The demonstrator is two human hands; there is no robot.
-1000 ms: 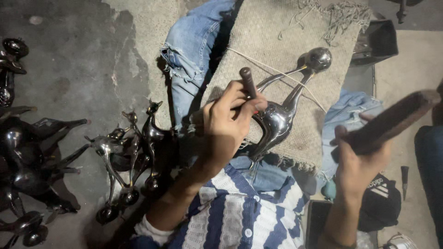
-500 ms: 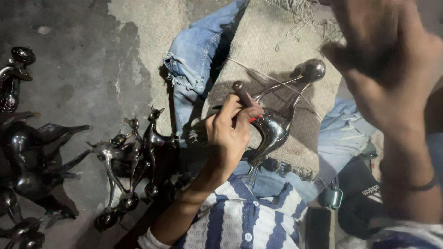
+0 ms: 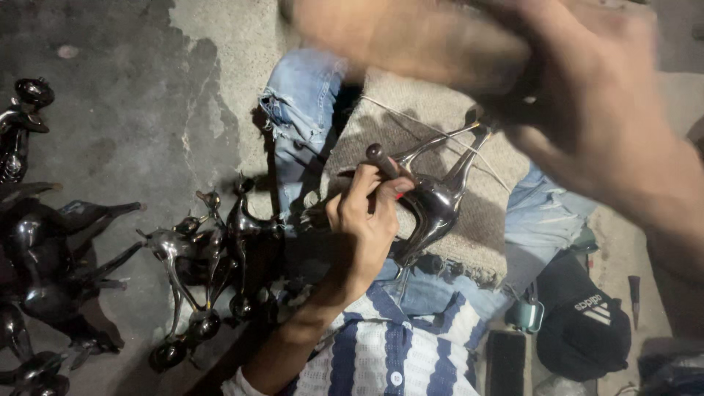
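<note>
A shiny dark metal animal figure [image 3: 434, 202] with long thin legs lies on a coarse burlap mat [image 3: 385, 117] across my jeans-clad lap. My left hand [image 3: 363, 227] is closed around a short dark punch [image 3: 381, 160], its lower end held against the figure's body. My right hand [image 3: 587, 110] is raised close to the camera and heavily blurred. It grips a thick brown wooden mallet [image 3: 411, 37] that stretches across the top of the view, well above the punch.
Several more dark metal animal figures stand on the concrete floor, one group beside my left knee [image 3: 213, 249] and another at the far left [image 3: 51, 257]. A black cap [image 3: 583, 315], a small teal object [image 3: 526, 315] and a small pointed tool [image 3: 634, 297] lie at the lower right.
My right hand has swung the wooden mallet up from the lower right to high above the figure, near the camera. The left hand has kept the punch on the figure.
</note>
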